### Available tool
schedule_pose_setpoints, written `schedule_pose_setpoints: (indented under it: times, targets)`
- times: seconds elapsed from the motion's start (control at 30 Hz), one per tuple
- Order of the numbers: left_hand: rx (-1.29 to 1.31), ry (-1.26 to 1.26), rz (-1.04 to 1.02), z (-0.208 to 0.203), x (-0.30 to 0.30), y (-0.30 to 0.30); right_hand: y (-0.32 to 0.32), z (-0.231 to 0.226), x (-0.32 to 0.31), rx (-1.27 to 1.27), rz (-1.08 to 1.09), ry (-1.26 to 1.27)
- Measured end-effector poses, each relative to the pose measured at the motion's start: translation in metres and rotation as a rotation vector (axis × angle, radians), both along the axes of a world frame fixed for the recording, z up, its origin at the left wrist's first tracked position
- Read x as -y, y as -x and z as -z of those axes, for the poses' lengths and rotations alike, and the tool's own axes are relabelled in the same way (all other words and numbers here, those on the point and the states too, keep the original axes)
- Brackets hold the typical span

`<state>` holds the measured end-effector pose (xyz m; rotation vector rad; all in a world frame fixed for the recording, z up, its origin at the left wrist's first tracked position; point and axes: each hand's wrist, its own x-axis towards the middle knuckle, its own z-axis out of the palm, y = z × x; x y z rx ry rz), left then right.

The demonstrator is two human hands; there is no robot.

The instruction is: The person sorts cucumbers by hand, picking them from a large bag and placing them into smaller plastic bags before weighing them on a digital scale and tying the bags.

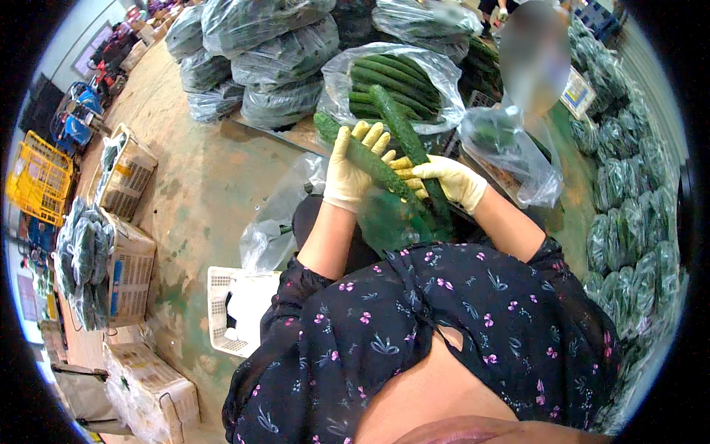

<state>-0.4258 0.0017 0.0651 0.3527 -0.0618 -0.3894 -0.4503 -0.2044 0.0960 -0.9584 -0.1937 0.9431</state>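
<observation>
Near the middle of the view, a little toward twelve o'clock, both hands wear thin cream rubber gloves and work over long, bumpy dark green cucumbers. The left hand (353, 172) is half open, fingers spread and curled around one cucumber (361, 157) that slants from ten o'clock down to four. The right hand (446, 181) wraps around a second cucumber (403, 127), fingers closed on its lower part, the tip pointing to eleven o'clock. Just beyond them, at twelve o'clock, an open clear plastic bag (436, 70) holds a heap of the same cucumbers; another crinkled clear bag (510, 159) sits at two o'clock, close to the right wrist. Tied bags of greens (629, 222) line the three o'clock edge. Bare stained concrete floor (211, 185) opens toward nine o'clock, with a white slotted plastic crate (222, 311) at seven o'clock and cardboard boxes (129, 270) beyond.
</observation>
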Motion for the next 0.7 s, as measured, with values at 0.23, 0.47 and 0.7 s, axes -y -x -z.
schedule_pose_setpoints:
  times: [0.23,0.47,0.7]
  targets:
    - [-0.147,0.163,0.059,0.000,0.019,0.009,0.006,0.012,0.009,0.002,-0.032,-0.077]
    - [-0.122,0.188,0.137,0.018,0.025,0.004,0.007,0.029,0.019,-0.067,0.001,-0.040]
    - [-0.084,0.039,0.102,0.020,0.031,0.010,0.017,0.020,0.029,-0.033,0.041,-0.029]
